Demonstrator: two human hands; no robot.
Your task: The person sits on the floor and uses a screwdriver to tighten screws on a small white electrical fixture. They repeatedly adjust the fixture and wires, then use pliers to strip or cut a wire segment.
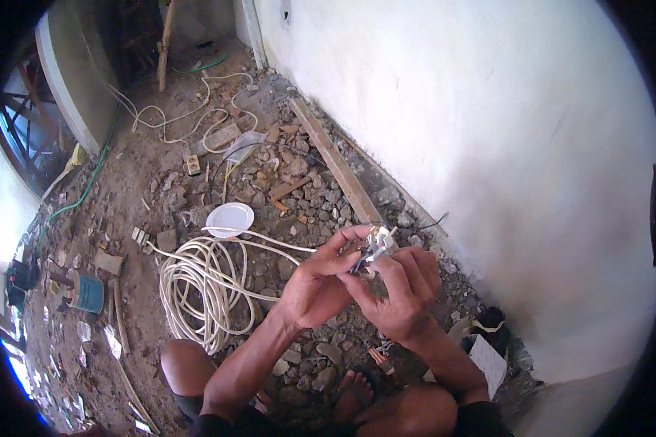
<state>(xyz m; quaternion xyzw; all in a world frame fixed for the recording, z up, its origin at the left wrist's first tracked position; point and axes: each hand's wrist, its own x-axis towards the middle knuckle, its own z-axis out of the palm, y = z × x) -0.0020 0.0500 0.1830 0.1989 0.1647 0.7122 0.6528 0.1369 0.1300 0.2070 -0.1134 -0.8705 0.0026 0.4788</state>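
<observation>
Between both hands is a small white electrical fitting, its dark inner parts or wires partly hidden by fingers; whether it is a plug or a socket I cannot tell. My left hand grips it from the left, thumb bent over its side. The fingers of my right hand are closed on its right and lower side. A white cable coil lies on the ground to the left, and loose white strands run from it to behind my left hand. Next to the coil sits a white round lid or plate.
Rubble covers the ground beside a long wooden plank and a white wall. Further off lies a socket box on a white cord. At left stands a blue tin. An orange-handled tool rests near my foot.
</observation>
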